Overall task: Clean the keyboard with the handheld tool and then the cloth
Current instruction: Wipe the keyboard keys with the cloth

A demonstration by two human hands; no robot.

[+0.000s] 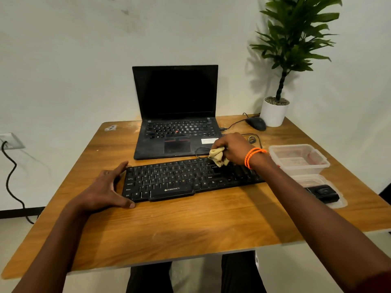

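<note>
A black keyboard (179, 179) lies across the middle of the wooden table (169, 229). My right hand (231, 148) grips a crumpled beige cloth (219, 157) and holds it down on the keyboard's upper right keys. My left hand (105, 187) rests flat against the keyboard's left end, thumb along the front corner and fingers at the back corner. A small black handheld tool (323, 193) sits on a clear plastic lid (313, 181) at the table's right edge.
An open black laptop (176, 115) stands behind the keyboard. A black mouse (256, 123) with its cable and a potted plant (275, 112) occupy the back right corner. A clear plastic container (298, 158) sits right of the keyboard. A wall socket with a cable (10, 166) is at left.
</note>
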